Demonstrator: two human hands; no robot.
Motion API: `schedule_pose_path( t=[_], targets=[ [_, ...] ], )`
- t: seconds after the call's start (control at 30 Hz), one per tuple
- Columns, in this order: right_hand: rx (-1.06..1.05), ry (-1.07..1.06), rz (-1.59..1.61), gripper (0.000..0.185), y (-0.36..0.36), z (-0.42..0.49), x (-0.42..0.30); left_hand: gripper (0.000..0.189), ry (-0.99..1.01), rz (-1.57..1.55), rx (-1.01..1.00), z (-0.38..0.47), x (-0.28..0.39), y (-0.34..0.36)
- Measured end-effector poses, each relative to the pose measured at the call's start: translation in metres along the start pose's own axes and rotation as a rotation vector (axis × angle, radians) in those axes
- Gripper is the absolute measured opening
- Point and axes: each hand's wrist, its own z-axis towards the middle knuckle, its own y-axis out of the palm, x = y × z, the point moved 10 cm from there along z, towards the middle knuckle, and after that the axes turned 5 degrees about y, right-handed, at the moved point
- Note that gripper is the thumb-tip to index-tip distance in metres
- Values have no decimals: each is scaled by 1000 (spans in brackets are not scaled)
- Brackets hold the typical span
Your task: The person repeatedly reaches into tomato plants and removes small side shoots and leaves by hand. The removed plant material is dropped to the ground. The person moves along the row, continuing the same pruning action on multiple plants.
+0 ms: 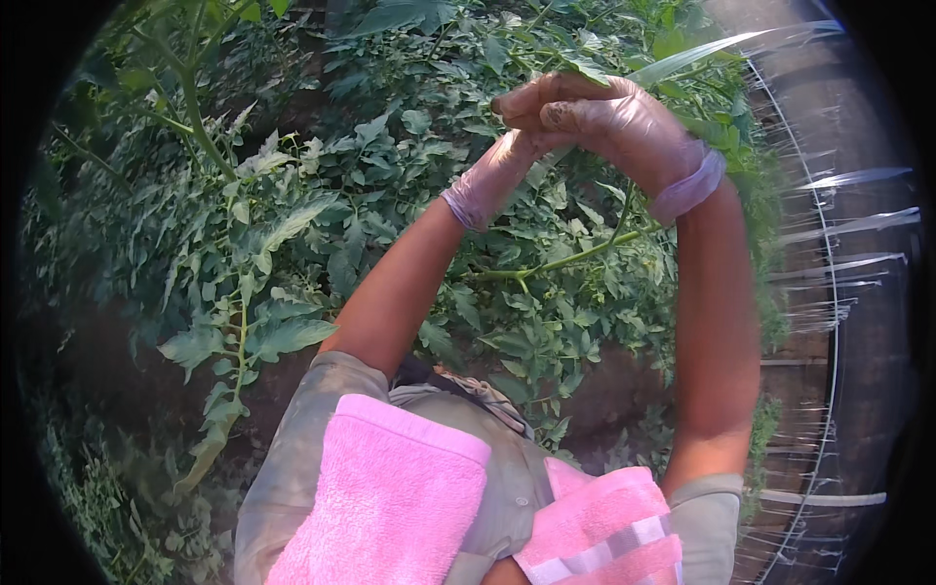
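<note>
Both hands wear thin translucent gloves and meet among the tomato foliage at the upper centre right. My left hand [512, 159] reaches up from the left, its fingers largely hidden behind the other hand. My right hand [621, 128] bends over towards the left, fingers curled, with dirt on the fingertips. Whether either hand grips anything is hidden. A pale plastic strip [706, 57] runs from just behind my right hand to the upper right. Leaves touch the top of that hand. Below it, a green tomato stem [585, 254] slants across.
Dense tomato plants [365, 190] fill the middle. A thick stem [194, 110] rises at the upper left, and a leafy shoot [243, 336] hangs nearby. At right, a curved line [832, 270] bears several plastic strips. A pink towel [398, 490] lies over the chest.
</note>
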Motion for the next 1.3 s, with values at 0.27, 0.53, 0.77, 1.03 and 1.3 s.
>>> schedule_pose_path(
  t=[0.27,0.53,0.77,1.03,1.3],
  targets=[
    [273,3,-221,85,-25,3,-10,55,-202,58,36,-12,-37,5],
    [430,145,-408,94,-43,-43,12,49,-306,162,-20,-17,-37,10],
    [749,400,-824,68,-81,-65,41,64,-260,280,-151,-13,-35,34],
    [768,203,-44,29,-108,-134,123,39,-101,160,-97,-1,-19,12],
    [391,-34,-157,33,-14,-152,33,25,-193,-64,8,3,-3,33]
  ],
)
